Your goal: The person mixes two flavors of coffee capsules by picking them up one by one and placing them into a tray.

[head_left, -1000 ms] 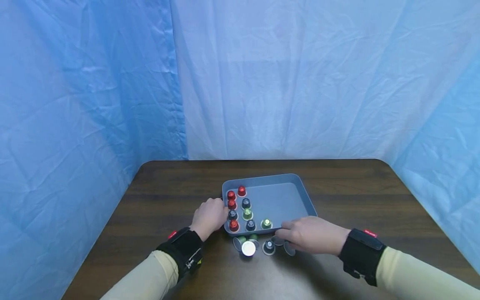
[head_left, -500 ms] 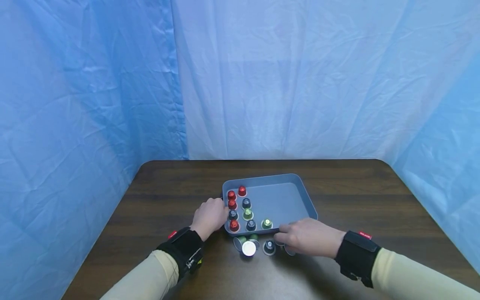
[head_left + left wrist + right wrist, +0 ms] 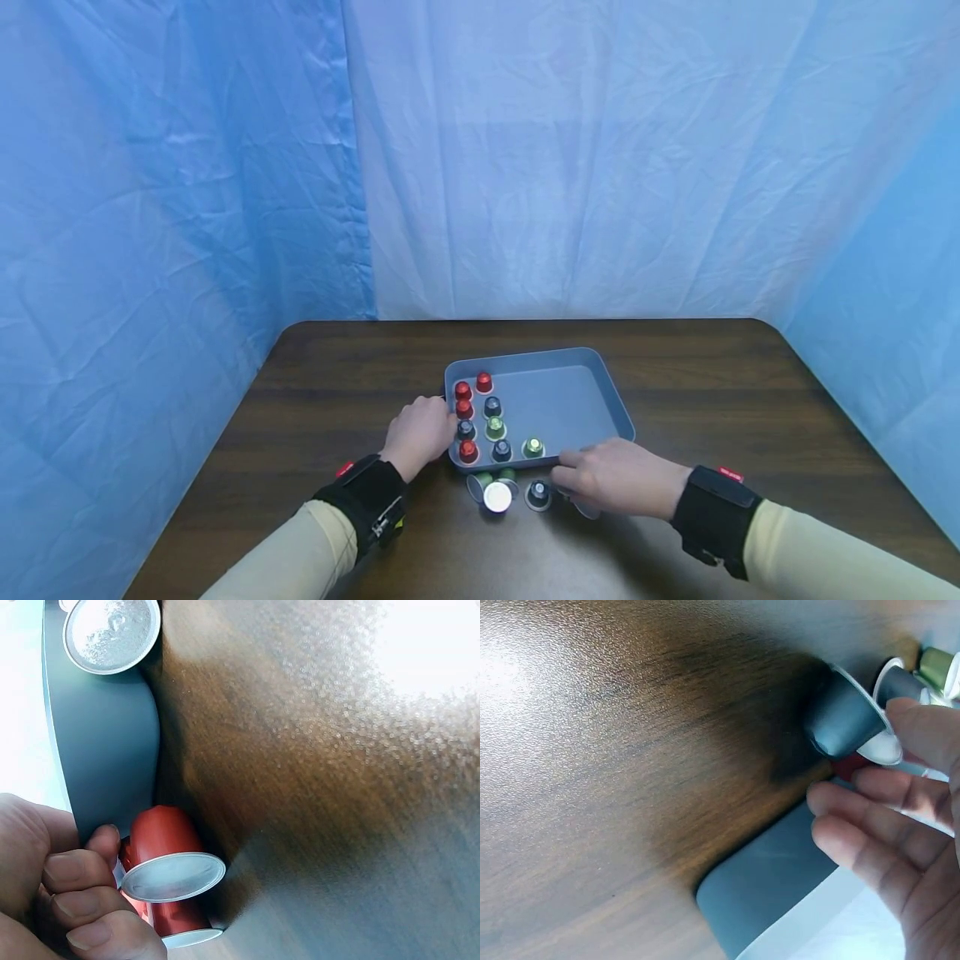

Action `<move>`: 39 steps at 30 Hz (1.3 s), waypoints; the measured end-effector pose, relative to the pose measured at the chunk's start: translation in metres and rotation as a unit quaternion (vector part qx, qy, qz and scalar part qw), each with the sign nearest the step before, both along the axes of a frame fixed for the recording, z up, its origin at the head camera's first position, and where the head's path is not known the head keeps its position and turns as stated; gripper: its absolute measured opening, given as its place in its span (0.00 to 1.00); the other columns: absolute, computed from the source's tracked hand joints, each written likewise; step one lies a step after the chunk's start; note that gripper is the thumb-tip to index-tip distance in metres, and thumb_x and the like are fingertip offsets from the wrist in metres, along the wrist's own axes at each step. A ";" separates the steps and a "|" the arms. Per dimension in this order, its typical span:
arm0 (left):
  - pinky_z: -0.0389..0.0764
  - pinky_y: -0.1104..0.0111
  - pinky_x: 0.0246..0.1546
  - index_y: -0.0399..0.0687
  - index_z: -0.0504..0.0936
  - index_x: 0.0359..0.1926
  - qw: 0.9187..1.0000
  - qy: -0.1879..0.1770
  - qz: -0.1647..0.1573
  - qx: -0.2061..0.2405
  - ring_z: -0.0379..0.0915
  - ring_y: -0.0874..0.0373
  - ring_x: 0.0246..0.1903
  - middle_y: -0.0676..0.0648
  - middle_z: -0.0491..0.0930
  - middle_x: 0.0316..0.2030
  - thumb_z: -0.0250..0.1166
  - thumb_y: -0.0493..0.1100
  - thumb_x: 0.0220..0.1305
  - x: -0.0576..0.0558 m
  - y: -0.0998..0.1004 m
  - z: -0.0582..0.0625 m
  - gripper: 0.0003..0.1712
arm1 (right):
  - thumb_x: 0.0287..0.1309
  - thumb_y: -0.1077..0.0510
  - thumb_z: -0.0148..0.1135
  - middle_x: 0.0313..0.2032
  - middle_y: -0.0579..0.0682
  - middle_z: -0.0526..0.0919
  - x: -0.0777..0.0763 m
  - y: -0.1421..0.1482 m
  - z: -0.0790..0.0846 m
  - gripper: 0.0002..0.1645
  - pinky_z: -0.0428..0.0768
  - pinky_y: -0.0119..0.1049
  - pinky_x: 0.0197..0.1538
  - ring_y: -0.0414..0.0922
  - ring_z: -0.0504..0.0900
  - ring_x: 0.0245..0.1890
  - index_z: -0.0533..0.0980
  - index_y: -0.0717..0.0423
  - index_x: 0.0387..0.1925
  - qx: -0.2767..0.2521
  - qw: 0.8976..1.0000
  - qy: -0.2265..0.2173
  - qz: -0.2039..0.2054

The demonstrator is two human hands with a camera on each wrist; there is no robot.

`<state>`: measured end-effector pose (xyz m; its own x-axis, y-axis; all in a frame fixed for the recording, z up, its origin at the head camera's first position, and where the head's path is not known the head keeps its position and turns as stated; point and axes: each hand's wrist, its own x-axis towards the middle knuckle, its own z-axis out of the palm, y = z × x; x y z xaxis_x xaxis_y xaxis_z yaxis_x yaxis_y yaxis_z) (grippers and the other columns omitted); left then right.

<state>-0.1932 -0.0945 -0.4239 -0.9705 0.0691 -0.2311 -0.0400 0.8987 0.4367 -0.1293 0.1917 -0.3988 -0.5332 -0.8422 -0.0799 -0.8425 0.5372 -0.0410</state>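
Observation:
My left hand [image 3: 422, 435] stays at the left side of a blue-grey tray [image 3: 577, 367]. In the left wrist view its thumb and a curled finger pinch the tray wall, beside red coffee capsules [image 3: 169, 832] that the hand hides from the head camera. My right hand [image 3: 618, 477] is over loose coffee capsules at the tray's front edge. A dark coffee capsule [image 3: 845, 712] shows near its thumb tip in the right wrist view, its fingers loosely bent and apart. Red [image 3: 468, 451], dark [image 3: 501, 450] and green [image 3: 533, 447] capsules stand inside the tray.
In front of the tray lie a white-lidded capsule [image 3: 497, 497], a dark capsule [image 3: 538, 494] and green capsules [image 3: 480, 481]. The dark wooden table [image 3: 697, 400] extends around them. Blue curtains [image 3: 600, 167] hang behind and at both sides.
The right hand has shifted slightly over the loose capsules. A capsule under it has moved a little right and nearer to me. My left hand and the tray hold still.

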 end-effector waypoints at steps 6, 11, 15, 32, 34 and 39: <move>0.77 0.68 0.21 0.39 0.85 0.45 1.000 -0.002 0.003 -0.002 0.75 0.54 0.19 0.46 0.76 0.21 0.66 0.49 0.71 0.000 0.000 0.000 0.15 | 0.62 0.50 0.73 0.31 0.37 0.83 0.000 0.000 -0.004 0.13 0.75 0.24 0.29 0.30 0.78 0.25 0.79 0.46 0.43 -0.012 1.000 -0.001 -0.012; 0.77 0.68 0.21 0.39 0.85 0.45 1.000 -0.004 0.003 -0.002 0.75 0.54 0.19 0.46 0.76 0.21 0.65 0.49 0.72 -0.001 0.000 -0.001 0.16 | 0.63 0.48 0.71 0.31 0.38 0.85 0.001 -0.002 -0.009 0.12 0.77 0.25 0.29 0.30 0.77 0.24 0.81 0.47 0.44 -0.003 0.999 -0.009 -0.033; 0.77 0.68 0.21 0.39 0.85 0.45 1.000 -0.004 0.003 0.000 0.75 0.54 0.19 0.46 0.76 0.21 0.66 0.49 0.71 0.000 0.000 -0.001 0.16 | 0.65 0.49 0.69 0.31 0.38 0.85 0.001 -0.002 -0.011 0.10 0.77 0.27 0.29 0.30 0.76 0.24 0.82 0.47 0.44 0.000 0.999 -0.018 -0.039; 0.77 0.68 0.22 0.39 0.86 0.45 1.000 0.006 -0.002 0.003 0.75 0.55 0.19 0.46 0.76 0.21 0.66 0.48 0.71 0.001 0.000 0.000 0.15 | 0.63 0.60 0.68 0.41 0.40 0.89 0.001 -0.003 0.000 0.19 0.83 0.30 0.42 0.32 0.85 0.37 0.82 0.49 0.55 -0.003 0.995 -0.094 -0.032; 0.77 0.68 0.22 0.39 0.86 0.45 1.000 0.005 -0.001 0.002 0.75 0.55 0.19 0.46 0.76 0.21 0.66 0.48 0.71 0.001 0.000 0.000 0.15 | 0.63 0.61 0.68 0.43 0.41 0.89 0.001 -0.002 0.000 0.21 0.84 0.32 0.46 0.34 0.86 0.40 0.82 0.50 0.58 0.001 0.994 -0.101 -0.035; 0.77 0.68 0.22 0.40 0.86 0.45 1.000 0.001 0.003 0.003 0.75 0.55 0.20 0.46 0.76 0.21 0.66 0.48 0.71 0.001 0.001 0.000 0.15 | 0.63 0.62 0.68 0.43 0.42 0.89 0.001 -0.002 -0.001 0.21 0.84 0.32 0.46 0.35 0.86 0.40 0.81 0.51 0.58 0.002 0.997 -0.082 -0.017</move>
